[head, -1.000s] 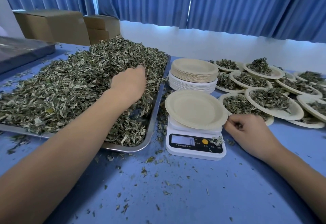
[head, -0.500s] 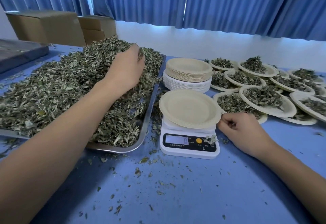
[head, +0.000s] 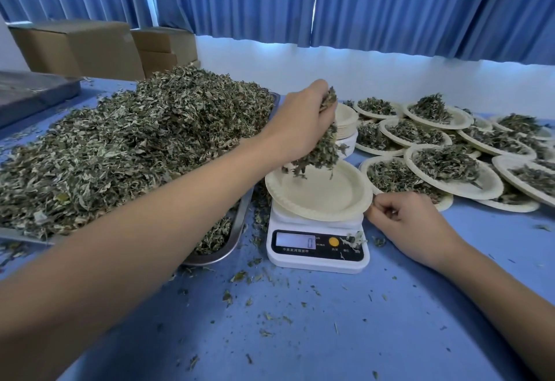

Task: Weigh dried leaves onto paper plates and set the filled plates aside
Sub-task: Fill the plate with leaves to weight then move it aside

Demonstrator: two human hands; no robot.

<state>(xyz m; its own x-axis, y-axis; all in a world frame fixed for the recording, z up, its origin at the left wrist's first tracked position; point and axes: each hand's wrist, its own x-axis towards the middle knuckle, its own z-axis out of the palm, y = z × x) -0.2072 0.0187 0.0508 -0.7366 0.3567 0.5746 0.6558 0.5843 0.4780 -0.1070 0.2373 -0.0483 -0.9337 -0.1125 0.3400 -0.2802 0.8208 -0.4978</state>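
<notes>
My left hand (head: 303,122) grips a handful of dried leaves (head: 321,152) and holds it just above the paper plate (head: 324,197). That plate is bare and sits on a white kitchen scale (head: 316,245) whose display reads 0. My right hand (head: 411,224) rests on the table beside the scale, its fingers loosely curled at the plate's right rim; whether they touch the rim I cannot tell. A big heap of dried leaves (head: 135,146) fills a metal tray (head: 237,224) on the left.
Several filled plates (head: 450,167) overlap at the right. A stack of unused plates (head: 347,124) stands behind my left hand. Cardboard boxes (head: 90,47) sit at the back left, a blue curtain behind. Leaf crumbs litter the blue table (head: 300,320).
My left hand has lifted out of the leaf heap and swung right with a handful of leaves, now over the plate on the scale. My right hand has stayed beside the scale.
</notes>
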